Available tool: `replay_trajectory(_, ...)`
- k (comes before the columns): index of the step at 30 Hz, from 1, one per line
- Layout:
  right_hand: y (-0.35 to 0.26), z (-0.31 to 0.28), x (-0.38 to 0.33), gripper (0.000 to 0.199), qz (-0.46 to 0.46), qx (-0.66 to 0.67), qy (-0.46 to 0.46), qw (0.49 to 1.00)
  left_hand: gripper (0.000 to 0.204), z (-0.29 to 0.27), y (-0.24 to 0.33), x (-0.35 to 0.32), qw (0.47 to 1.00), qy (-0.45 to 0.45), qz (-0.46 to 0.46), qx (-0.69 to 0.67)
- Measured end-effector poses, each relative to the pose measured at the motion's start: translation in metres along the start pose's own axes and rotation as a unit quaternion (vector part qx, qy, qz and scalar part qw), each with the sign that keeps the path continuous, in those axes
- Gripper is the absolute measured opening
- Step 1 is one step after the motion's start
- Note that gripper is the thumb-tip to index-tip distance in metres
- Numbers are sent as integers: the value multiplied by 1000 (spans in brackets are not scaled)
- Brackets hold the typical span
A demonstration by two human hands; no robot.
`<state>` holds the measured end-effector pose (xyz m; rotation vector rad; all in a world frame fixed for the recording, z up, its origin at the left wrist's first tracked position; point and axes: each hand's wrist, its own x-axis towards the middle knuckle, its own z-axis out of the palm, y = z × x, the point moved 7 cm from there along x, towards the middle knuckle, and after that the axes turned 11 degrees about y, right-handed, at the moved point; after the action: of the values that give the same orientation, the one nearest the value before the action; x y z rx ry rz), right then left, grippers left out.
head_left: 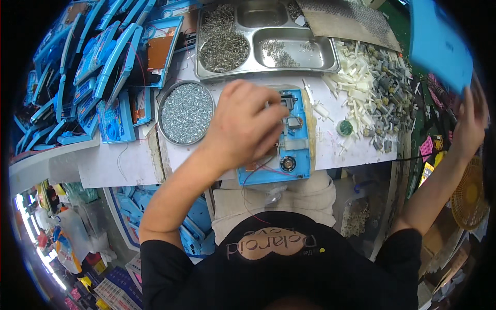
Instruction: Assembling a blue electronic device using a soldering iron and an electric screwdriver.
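My left hand (247,121) is over an open blue plastic casing (264,177) at the table's front edge. Its fingers are curled in, and whatever they may pinch is hidden beneath them. Inside the casing I see a small round speaker (288,164), thin wires and small metal parts. Far out to the right, my right hand (471,121) grips the lower edge of a flat blue plastic panel (439,49), raised beside the table.
Blue casings with wires (111,62) are stacked at the left. A round dish of small screws (186,112) stands left of my left hand. Behind are a metal tray of springs and small parts (248,75) and perforated board (351,23). White and grey pieces (361,88) are heaped at right.
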<state>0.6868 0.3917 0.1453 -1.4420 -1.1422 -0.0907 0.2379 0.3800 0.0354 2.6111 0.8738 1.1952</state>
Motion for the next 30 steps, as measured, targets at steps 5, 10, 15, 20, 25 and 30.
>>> replay_trajectory(5,-25,-26,-117,41,79,81,-93,989,50,21,29,-28,994,-54,-39,89)
replay_trajectory(10,-38,5,-165,53,237,228,-87,940,53,22,34,-38,988,-85,-48,120)
replay_trajectory(15,-30,22,-204,62,368,348,-112,855,51,-14,42,-50,992,23,-120,42)
replay_trajectory(20,-13,29,-233,57,432,377,-109,812,36,-18,13,-59,981,59,-165,85)
replay_trajectory(25,-15,35,-231,54,428,378,-128,811,19,-12,4,-38,975,84,-142,146)
replay_trajectory(30,-11,29,-233,53,423,367,-121,820,14,-10,-3,-38,981,79,-128,126)
